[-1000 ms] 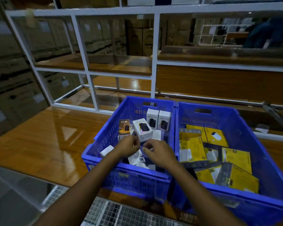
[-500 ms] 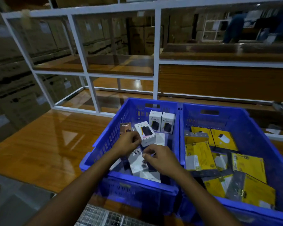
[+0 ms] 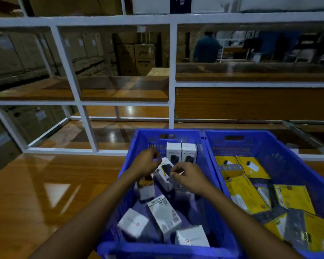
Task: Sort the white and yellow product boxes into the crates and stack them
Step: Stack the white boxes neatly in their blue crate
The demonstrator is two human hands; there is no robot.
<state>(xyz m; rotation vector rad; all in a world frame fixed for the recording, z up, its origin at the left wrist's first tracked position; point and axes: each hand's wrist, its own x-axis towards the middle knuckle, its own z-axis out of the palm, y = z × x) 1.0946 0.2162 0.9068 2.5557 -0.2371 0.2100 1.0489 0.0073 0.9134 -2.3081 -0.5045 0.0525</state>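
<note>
Left fingers [image 3: 156, 160] curled over the far end of a white box [image 3: 166, 171]; right fingers [image 3: 176, 174] pinching its near right edge, thumb pressed to forefinger. Box lifted and tilted, long axis running from far wall toward near rim, far end higher, printed face with a dark device turned up. Left hand [image 3: 145, 162] and right hand [image 3: 190, 177] close together over the middle of the left crate [image 3: 128, 191]. Behind them, two upright white boxes [image 3: 181, 153] side by side against the far wall. Below, loose white boxes [image 3: 165, 215] lying flat at odd angles near the near rim. Yellow boxes [image 3: 246, 195] scattered flat in the right crate [image 3: 281, 161], which touches the left one. Both toward the near right corner of the wooden surface [image 3: 45, 184].
</note>
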